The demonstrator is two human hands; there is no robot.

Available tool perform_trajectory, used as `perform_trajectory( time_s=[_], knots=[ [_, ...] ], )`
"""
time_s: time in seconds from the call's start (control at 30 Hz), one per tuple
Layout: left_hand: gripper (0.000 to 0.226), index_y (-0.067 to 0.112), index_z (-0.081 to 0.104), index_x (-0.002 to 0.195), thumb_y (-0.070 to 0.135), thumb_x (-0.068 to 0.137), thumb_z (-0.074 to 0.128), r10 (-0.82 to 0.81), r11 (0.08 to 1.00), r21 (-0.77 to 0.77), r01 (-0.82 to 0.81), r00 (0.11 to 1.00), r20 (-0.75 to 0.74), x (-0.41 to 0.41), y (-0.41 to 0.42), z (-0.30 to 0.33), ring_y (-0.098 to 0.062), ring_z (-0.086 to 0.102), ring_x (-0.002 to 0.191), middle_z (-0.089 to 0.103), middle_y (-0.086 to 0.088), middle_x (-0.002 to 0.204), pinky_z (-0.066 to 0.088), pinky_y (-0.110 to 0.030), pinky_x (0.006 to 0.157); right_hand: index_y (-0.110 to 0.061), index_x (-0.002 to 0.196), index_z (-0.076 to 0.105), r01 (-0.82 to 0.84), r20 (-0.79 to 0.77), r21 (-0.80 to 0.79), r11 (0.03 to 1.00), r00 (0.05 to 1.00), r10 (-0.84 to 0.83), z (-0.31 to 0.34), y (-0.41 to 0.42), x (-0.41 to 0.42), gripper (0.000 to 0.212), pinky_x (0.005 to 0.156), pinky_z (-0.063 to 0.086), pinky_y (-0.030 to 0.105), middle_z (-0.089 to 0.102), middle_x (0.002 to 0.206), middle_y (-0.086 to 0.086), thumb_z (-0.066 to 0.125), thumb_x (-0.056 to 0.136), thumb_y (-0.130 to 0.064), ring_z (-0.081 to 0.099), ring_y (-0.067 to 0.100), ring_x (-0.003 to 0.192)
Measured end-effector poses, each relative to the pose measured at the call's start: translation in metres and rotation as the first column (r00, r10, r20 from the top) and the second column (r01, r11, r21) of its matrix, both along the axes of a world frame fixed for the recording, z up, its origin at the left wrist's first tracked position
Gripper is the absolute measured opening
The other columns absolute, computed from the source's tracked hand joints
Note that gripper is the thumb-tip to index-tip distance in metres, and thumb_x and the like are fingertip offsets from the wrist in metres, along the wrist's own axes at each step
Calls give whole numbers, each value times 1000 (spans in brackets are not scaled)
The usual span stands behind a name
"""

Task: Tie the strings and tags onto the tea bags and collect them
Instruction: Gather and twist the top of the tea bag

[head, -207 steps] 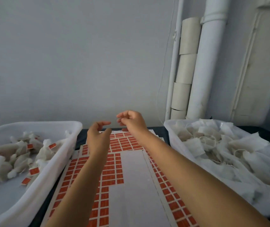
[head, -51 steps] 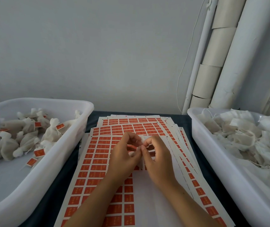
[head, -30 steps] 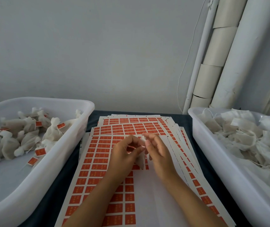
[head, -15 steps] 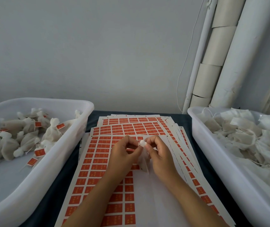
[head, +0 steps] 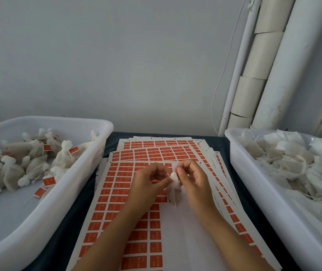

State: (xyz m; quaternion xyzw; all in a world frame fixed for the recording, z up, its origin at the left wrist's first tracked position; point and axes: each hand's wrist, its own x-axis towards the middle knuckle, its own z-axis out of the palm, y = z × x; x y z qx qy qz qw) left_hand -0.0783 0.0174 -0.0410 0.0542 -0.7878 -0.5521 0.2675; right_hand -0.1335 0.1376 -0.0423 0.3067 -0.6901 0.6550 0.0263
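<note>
The left hand and the right hand met above the middle of the worktop, each pinching the gathered neck of a small white gauzy paper tea bag; the bag's crumpled top puffed out between the fingertips, and its soft, translucent body hung down between the palms; beneath lay fanned white sheets of orange rectangular tags on the dark worktop; to the left stood a white plastic tub holding tied bags with orange tags; to the right, a second white tub heaped with loose, flat white bags and strings.
</note>
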Motion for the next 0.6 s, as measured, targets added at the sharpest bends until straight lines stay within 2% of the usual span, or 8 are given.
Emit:
perform_trajectory(
  time_s=[0.07,0.2,0.37,0.5,0.6],
  knots=[
    [17,20,66,81,3,82,68,-14,999,-41,14,1000,2,0,1,0,-8,64,70,67,2,77,54,-16,66,-25,90,56,-3,20,-4,1000,1000,3,1,2,-1,4,76,53,18,63,97,-7,55,91,-22,61,12,93],
    [17,22,65,79,5,82,68,-24,996,-87,24,1000,4,1,0,-1,-5,63,69,66,6,76,53,-15,65,-22,90,60,-21,65,17,1000,998,20,3,5,-5,5,70,52,14,65,95,-5,59,89,-17,63,11,90],
    [18,24,62,82,7,83,67,-20,991,-132,20,1000,6,1,2,-2,-1,63,72,65,10,79,53,-14,64,-16,92,67,-138,196,60,989,973,123,6,12,-12,8,70,54,19,70,88,-4,62,87,-14,67,12,84],
    [25,30,59,81,7,83,67,-13,983,-184,10,1000,-17,1,1,0,-8,62,74,64,10,80,55,-18,67,-14,91,69,-201,288,84,976,943,169,9,16,-14,10,66,55,20,72,81,-2,65,83,-9,70,17,77],
    [28,32,59,79,5,84,66,-1,973,-230,-7,999,-34,1,0,1,-6,61,75,63,12,80,53,-14,68,-15,91,69,-204,338,81,976,926,166,8,15,-15,11,67,57,23,73,81,2,65,82,-8,70,20,74]
  ],
)
